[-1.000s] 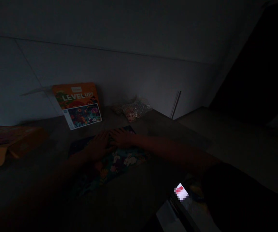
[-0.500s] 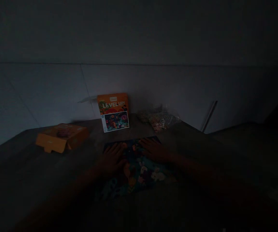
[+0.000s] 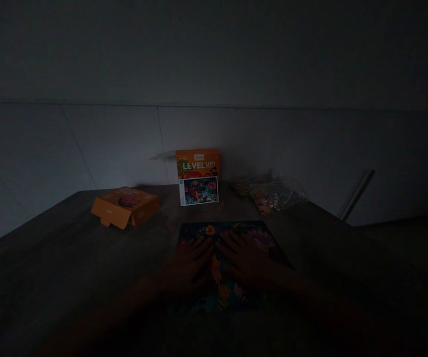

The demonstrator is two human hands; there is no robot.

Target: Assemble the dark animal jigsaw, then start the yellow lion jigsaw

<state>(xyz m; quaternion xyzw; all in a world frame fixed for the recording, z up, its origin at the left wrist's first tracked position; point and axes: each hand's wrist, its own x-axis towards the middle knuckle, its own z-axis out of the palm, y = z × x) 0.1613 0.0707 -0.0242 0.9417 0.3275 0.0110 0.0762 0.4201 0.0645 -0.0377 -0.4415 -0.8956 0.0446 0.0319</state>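
In dim light a colourful jigsaw puzzle (image 3: 217, 270) lies flat on the table, its picture showing a dark blue ground with orange, pink and teal shapes. On its left part rests my left hand (image 3: 193, 260), palm down with the fingers spread. Over the right part lies my right hand (image 3: 245, 255), also flat, with its fingers stretched out towards the far edge. The hands cover much of the picture between them, and neither grips anything. The near edge of the puzzle fades into darkness.
An orange box (image 3: 199, 173) marked "LEVEL UP!" stands upright against the wall, with a picture card on its front. An opened orange box (image 3: 124, 206) lies at the left. Clear plastic bags (image 3: 273, 193) of pieces sit at the back right. The dark table (image 3: 65, 238) meets the wall.
The view has swung left, so everything sits further right. My right hand has moved nearer my left hand and towards me over the puzzle; both stay flat.
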